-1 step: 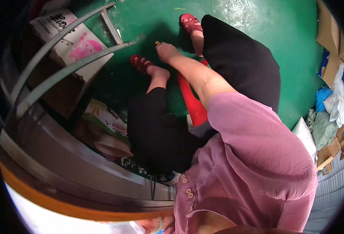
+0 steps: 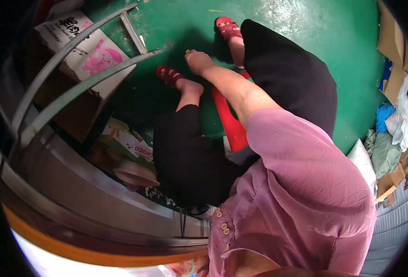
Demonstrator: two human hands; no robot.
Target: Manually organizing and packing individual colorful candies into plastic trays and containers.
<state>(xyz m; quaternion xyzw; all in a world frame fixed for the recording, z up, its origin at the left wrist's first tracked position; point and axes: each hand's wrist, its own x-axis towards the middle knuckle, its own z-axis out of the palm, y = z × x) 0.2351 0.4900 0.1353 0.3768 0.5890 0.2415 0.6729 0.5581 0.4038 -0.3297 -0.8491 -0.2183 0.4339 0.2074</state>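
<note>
White-pink carton (image 2: 86, 51), green box (image 2: 127, 143) under shelving

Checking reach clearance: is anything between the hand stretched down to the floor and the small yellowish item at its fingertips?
Nothing visible. The right hand is already at the small yellowish item on the green floor; whether it is gripped cannot be told. The metal rack leg stands apart, to the side.

Green floor (image 2: 305, 27), cardboard box (image 2: 86, 51), red stool (image 2: 229, 124), cloth heap (image 2: 393, 124) on it

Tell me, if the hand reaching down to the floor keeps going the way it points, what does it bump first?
Probably the green floor; the right hand points down at it, near a grey metal bar. Depth is hard to judge.
</note>
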